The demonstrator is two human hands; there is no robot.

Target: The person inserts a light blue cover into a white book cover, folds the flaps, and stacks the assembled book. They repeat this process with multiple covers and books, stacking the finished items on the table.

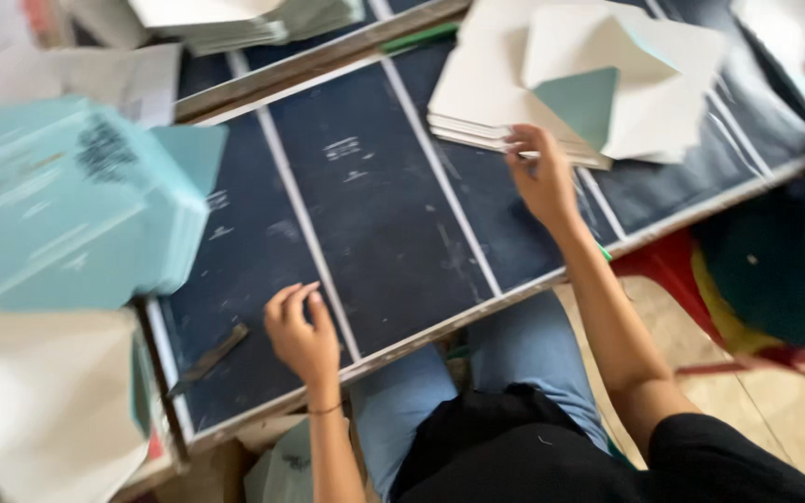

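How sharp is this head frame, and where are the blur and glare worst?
Head view: overall soft with motion blur; the pale blue card stack at left is heavily smeared, the right hand on the white sheets is softly blurred, the left hand slightly clearer; lighting even, without harsh glare.

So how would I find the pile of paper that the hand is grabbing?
Start at the big dark board with pale stripes lying across the person's lap. Follow it to the far right part, where the right hand touches the near edge of a stack of white unfolded envelopes. Unlike the light blue stack on the left, this one is white, with one teal flap showing on top.
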